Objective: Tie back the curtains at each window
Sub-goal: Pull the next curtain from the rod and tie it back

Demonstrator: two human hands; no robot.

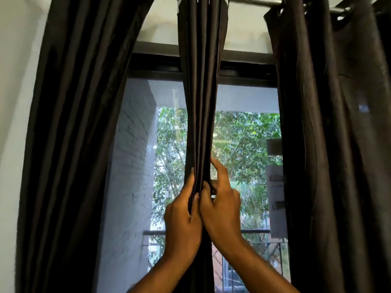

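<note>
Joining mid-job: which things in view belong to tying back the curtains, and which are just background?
Job:
middle curtain, bunched in left hand and right hand
left curtain
right curtain
curtain rod

Background:
window screen
balcony railing
trees

dark gathered middle curtain panel (pixel 201 81) before mesh-screened window (pixel 243 98) | dark pleated left curtain (pixel 80 123) and dark eyeleted right curtain (pixel 330 123) flanking | all under metal rod (pixel 254 0)
</note>
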